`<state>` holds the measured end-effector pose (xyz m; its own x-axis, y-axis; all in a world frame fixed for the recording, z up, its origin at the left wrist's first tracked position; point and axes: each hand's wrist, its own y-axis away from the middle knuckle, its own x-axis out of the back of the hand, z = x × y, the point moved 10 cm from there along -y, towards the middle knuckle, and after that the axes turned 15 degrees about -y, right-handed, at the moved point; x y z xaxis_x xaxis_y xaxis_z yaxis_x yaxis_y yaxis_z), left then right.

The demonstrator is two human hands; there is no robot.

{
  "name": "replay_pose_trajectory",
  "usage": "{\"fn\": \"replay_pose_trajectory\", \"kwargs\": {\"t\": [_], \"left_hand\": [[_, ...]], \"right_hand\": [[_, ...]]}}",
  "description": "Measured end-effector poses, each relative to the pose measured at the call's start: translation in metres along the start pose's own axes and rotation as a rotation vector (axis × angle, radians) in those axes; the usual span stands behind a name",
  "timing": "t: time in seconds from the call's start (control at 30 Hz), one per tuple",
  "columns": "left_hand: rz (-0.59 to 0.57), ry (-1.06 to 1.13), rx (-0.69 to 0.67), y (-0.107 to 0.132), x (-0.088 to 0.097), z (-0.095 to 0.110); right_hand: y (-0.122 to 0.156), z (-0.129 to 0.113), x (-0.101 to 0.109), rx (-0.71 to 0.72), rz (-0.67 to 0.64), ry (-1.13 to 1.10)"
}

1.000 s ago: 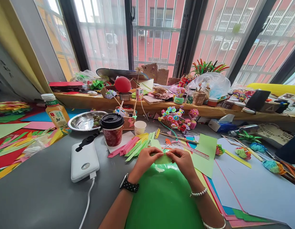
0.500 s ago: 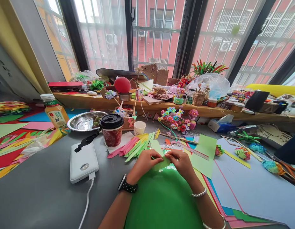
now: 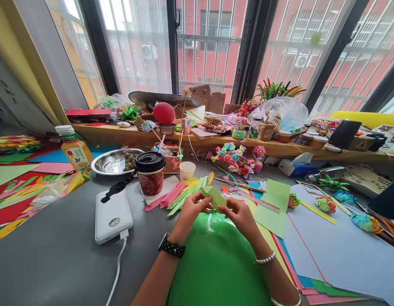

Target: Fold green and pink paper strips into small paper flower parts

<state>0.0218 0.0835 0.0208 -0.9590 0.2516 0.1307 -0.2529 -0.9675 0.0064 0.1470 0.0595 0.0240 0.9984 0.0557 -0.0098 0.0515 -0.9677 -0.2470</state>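
Observation:
A light green strip of paper [image 3: 216, 197], partly folded, is held up between my two hands over a shiny green surface [image 3: 216, 259]. My left hand [image 3: 194, 209] pinches its left end between thumb and fingers. At the lower right edge, my right hand [image 3: 238, 214] grips the same paper. Just beyond my left hand lie folded green paper strips [image 3: 187, 199] and pink paper strips [image 3: 167, 196]. Behind the right hand are a clear ruler [image 3: 261, 201] and a light green sheet [image 3: 273, 208]. Scissors lie partly hidden behind the held paper.
On the left stand a white power bank [image 3: 113, 216] with a cable, a lidded coffee cup [image 3: 149, 174], a paper cup [image 3: 187, 171], a metal plate [image 3: 101, 163] and a juice bottle [image 3: 74, 151]. White sheets [image 3: 344, 250] cover the right side. A crowded wooden ledge [image 3: 209, 142] runs behind.
The green paper has been raised and tilted, and shows more of its folded face. My fingers have shifted towards its ends, with the hands slightly farther apart.

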Motion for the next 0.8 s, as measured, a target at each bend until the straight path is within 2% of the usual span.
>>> {"fn": "replay_pose_trajectory", "kwargs": {"t": [0.17,0.47,0.8], "left_hand": [[-0.064,-0.030,0.011,-0.001,-0.003,-0.003],[-0.126,-0.086,0.022,-0.003,0.002,-0.004],[-0.169,-0.006,0.038,-0.005,-0.005,-0.011]], "right_hand": [[0.000,0.004,0.004,-0.057,0.013,-0.079],[0.002,0.005,0.003,-0.117,-0.067,-0.009],[0.000,0.003,0.011,-0.079,0.064,-0.229]]}}
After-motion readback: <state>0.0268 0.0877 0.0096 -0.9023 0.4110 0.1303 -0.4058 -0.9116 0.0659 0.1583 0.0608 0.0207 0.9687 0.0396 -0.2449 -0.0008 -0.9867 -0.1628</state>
